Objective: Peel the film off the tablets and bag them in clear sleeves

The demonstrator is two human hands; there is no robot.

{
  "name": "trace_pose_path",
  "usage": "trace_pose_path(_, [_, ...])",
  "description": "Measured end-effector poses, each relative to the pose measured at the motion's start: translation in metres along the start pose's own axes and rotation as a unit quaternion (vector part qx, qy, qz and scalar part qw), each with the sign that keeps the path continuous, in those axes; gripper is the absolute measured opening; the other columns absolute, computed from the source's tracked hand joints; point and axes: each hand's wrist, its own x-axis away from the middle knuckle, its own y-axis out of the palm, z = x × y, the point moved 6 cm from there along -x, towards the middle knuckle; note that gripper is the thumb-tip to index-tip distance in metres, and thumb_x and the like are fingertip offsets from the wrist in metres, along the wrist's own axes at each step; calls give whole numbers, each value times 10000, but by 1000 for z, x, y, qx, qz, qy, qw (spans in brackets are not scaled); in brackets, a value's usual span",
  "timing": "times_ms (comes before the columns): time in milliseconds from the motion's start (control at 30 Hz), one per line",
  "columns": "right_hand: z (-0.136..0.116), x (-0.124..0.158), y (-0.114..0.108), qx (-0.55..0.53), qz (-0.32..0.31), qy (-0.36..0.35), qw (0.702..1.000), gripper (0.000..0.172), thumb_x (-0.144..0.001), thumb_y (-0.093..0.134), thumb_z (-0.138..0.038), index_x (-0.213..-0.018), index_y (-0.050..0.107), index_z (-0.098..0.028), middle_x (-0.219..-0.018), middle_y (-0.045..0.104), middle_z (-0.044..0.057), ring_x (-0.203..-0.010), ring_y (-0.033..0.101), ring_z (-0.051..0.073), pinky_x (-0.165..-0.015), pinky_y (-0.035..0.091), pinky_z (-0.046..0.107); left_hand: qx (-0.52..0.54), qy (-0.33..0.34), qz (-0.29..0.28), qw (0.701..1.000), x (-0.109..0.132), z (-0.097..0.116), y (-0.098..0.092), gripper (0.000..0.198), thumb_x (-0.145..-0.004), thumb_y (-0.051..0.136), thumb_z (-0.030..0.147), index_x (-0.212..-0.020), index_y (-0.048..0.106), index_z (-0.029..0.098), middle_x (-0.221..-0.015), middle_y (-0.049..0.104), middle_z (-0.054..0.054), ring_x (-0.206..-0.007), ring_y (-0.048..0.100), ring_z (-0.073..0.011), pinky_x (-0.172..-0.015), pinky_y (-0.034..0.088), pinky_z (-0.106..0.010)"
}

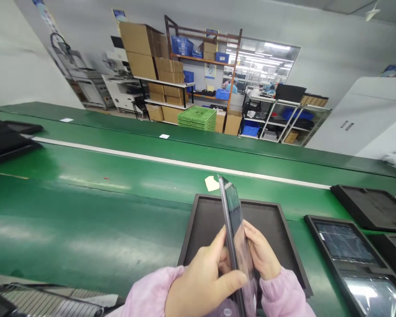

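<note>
A thin dark tablet [233,222] stands on edge, tilted, above a black tray [204,220] on the green belt. My left hand [201,281] is closed round its lower left side, thumb across the edge. My right hand [262,253] grips the right side, fingers curled against the glossy screen. Both wrists wear pink sleeves.
More black trays lie to the right, one holding a tablet [345,242] and another screen [378,293] below it, one tray [372,207] without a tablet. A black tray [6,141] sits far left. A small yellow paper [211,183] lies on the belt. Shelves with cardboard boxes [152,66] stand behind.
</note>
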Motion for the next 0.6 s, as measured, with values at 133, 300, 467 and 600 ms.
trace_pose_path(133, [4,5,-4,-15,-5,-4,1000,332,-779,690,-285,-1087,640,-171,-1036,659,74,-958,597,224,-939,398,317,-61,13,-1,998,5,0,2,714,-777,561,376,-1368,260,114,-686,596,7,-587,536,-136,-555,423,-226])
trace_pose_path(300, [-3,6,-6,4,-22,-18,1000,363,-776,696,-325,-1104,632,-183,-1037,657,75,-954,598,232,-883,432,307,-184,25,79,979,6,1,-8,412,-817,483,417,-1132,531,156,-678,616,-14,-631,552,-148,-599,452,-226])
trace_pose_path(467, [-18,-11,-23,41,-24,-68,997,345,-774,699,-314,-1095,640,-199,-1060,649,56,-977,575,211,-904,402,291,-322,58,116,938,1,0,-10,332,-830,452,468,-920,622,198,-723,660,-46,-683,599,-186,-614,471,-244])
trace_pose_path(600, [-44,-27,-47,79,17,-130,988,326,-703,756,-357,-985,685,-208,-966,674,37,-920,577,215,-877,397,298,-351,177,70,917,-10,7,2,301,-818,476,458,-846,643,209,-670,671,-31,-581,608,-174,-555,461,-230])
